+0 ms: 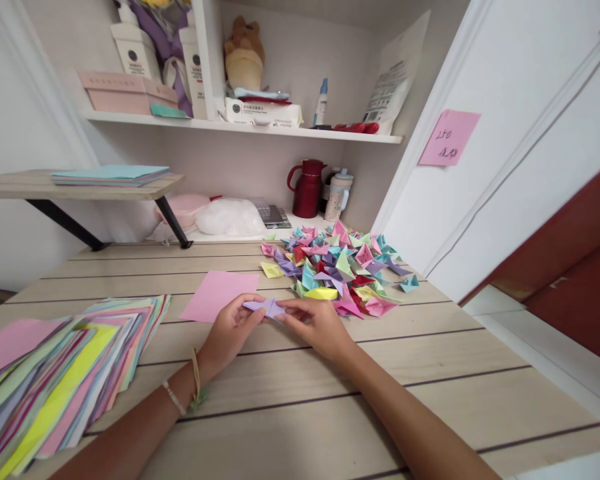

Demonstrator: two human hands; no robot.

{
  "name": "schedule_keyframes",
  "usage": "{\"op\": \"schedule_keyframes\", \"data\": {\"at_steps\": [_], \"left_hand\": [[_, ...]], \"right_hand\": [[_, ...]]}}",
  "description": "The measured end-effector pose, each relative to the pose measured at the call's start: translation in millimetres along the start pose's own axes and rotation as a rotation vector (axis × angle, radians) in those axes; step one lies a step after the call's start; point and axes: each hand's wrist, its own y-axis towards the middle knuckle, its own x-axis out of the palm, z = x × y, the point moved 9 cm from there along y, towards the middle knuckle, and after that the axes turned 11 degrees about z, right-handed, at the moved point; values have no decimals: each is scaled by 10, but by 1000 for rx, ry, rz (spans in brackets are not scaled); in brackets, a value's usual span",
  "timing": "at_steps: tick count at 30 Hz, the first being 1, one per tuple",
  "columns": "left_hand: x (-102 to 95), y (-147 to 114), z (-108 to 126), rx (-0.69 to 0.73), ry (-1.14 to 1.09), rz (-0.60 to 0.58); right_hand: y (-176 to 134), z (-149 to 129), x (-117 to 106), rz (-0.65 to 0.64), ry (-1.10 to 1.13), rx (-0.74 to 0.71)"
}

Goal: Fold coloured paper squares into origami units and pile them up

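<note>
Between my two hands is a small folded piece of purple paper [271, 307], held just above the table. My left hand [234, 328] grips its left end with thumb and fingers. On the right side, my right hand [316, 325] pinches the other end. A flat pink paper sheet [219, 295] lies just behind my left hand. Beyond my right hand spreads a heap of folded paper boats [337, 263] in pink, teal, purple, yellow, green and red.
A fanned stack of coloured paper [75, 373] covers the table's left side. Behind it stands a small raised shelf [10, 185] with blue sheets [111, 173] on top. A red jug [307, 190] and a pale bottle [339, 195] stand behind the heap.
</note>
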Motion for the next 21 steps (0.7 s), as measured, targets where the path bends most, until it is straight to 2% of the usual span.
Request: {"op": "schedule_keyframes", "data": {"at_steps": [8, 11, 14, 16, 18, 21], "left_hand": [[25, -37, 27, 86, 43, -10], [56, -81, 167, 237, 161, -33], [146, -168, 319, 451, 288, -114], [182, -217, 370, 544, 332, -149], [165, -230, 390, 573, 361, -123], [86, -229, 430, 570, 376, -18]], "right_hand": [[-8, -74, 31, -36, -81, -56], [-9, -124, 5, -28, -148, -92], [-24, -165, -2, -40, -292, -131], [-32, -178, -11, -37, -364, -136], [-33, -184, -30, -19, -403, -124], [-40, -180, -22, -21, -409, -95]]}}
